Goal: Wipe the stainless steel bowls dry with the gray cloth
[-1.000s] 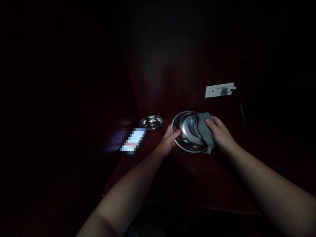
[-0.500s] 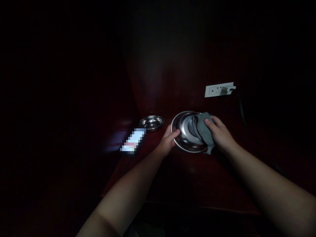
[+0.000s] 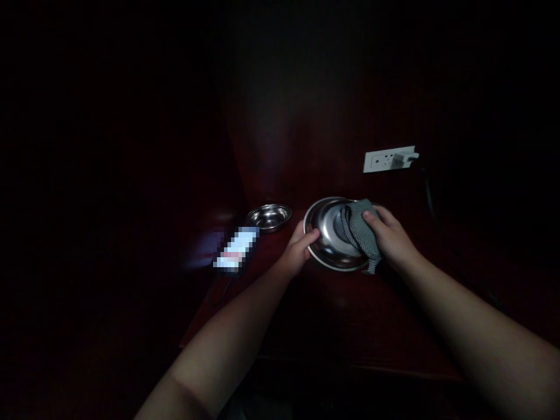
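Note:
Tilted above the dark red table is a shiny metal bowl (image 3: 326, 239), its inside facing me. My left hand (image 3: 300, 248) grips the bowl's left rim, thumb over the inside and fingers behind. A grey cloth (image 3: 365, 230) with a checked border lies folded over the right side of the bowl. My right hand (image 3: 391, 233) is closed on this cloth at the bowl's right rim, thumb in front; its other fingers are partly hidden behind. A smaller metal bowl (image 3: 269, 217) rests on the table to the left of my left hand.
A phone (image 3: 236, 251) with a lit, blurred screen lies at the table's left side, a thin cable beside it. On the back wall is a white socket (image 3: 378, 161) with a plug and dark cord hanging down. The table's front edge (image 3: 394, 371) runs below my arms. Surroundings are very dark.

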The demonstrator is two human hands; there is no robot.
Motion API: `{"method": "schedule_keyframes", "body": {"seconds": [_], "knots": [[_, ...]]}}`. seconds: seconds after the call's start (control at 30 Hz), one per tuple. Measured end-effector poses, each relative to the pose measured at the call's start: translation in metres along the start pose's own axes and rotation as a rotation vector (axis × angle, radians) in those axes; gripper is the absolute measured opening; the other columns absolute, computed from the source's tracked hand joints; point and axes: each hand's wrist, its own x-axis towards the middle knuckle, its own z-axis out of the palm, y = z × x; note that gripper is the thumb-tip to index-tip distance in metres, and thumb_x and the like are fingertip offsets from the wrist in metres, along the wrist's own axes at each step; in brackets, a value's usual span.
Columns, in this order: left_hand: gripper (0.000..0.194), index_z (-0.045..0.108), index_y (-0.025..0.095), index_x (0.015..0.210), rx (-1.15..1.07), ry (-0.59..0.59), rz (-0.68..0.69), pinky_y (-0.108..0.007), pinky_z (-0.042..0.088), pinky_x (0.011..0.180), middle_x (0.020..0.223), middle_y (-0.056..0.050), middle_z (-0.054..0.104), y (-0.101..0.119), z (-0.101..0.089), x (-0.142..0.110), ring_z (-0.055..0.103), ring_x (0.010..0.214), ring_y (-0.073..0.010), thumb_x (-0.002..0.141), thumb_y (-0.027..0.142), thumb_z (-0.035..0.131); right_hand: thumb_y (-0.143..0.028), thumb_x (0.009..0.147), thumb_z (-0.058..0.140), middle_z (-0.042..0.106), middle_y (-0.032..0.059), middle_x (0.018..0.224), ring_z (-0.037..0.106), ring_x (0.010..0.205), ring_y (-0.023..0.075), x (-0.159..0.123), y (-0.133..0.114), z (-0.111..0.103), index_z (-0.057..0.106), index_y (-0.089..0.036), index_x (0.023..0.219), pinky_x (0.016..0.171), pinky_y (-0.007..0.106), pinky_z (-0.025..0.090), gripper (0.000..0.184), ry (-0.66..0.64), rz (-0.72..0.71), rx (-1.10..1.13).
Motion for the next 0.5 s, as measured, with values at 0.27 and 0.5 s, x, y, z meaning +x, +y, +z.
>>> {"method": "schedule_keyframes", "body": {"seconds": [0.27, 0.5], "knots": [[0.054, 0.054, 0.021, 0.115, -0.004, -0.003, 0.004, -0.037, 0.043, 0.092, 0.109, -0.004, 0.061, -0.0014, -0.0012, 0.0008, 0.057, 0.106, -0.0251, 0.066, 0.033, 0.073, -0.054, 0.072, 0.064, 0.066, 0.0033, 0.103, 0.060, 0.100, 0.0251, -0.0013, -0.0031, -0.0001, 0.062, -0.025, 0.100, 0.094, 0.044, 0.044, 0.041, 0.002, -0.001, -0.009], [0.053, 0.055, 0.021, 0.114, 0.008, 0.003, 0.005, -0.037, 0.044, 0.091, 0.108, -0.004, 0.061, -0.0021, -0.0014, 0.0009, 0.057, 0.105, -0.0249, 0.066, 0.034, 0.073, -0.056, 0.071, 0.063, 0.065, 0.0045, 0.105, 0.059, 0.102, 0.0268, -0.0003, -0.0010, -0.0011, 0.062, -0.025, 0.101, 0.093, 0.047, 0.043, 0.043, 0.009, -0.007, -0.028]]}}
